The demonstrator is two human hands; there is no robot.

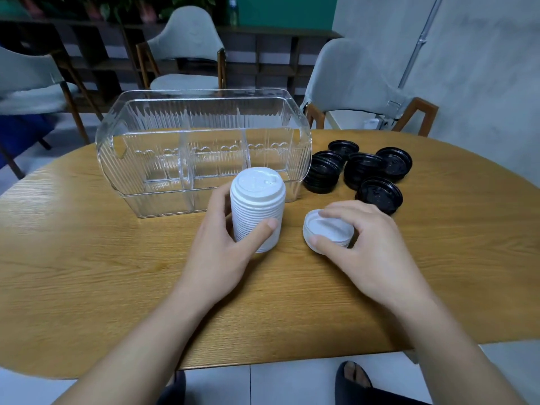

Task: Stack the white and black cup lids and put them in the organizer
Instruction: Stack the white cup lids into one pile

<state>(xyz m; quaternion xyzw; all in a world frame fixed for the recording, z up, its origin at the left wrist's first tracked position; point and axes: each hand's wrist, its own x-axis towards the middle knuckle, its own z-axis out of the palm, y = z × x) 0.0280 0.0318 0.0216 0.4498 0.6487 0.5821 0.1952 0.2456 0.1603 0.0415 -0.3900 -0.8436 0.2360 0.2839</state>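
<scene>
A tall stack of white lids [257, 200] stands upright on the table, just in front of the clear organizer [163, 176]. My left hand [225, 247] grips that stack, thumb on its near side and fingers behind it. To the right, a short pile of white lids [325, 228] lies flat on the wood. My right hand [365, 244] pinches this pile from above between thumb and fingers. Several black lids [362, 171] lie loose and in low piles to the right of the organizer. The organizer's compartments hold nothing.
The wooden table [117, 273] is oval, with its near edge just above my feet. Grey chairs [350, 83] stand behind the table at the left, centre and right. A dark shelf unit runs along the back wall.
</scene>
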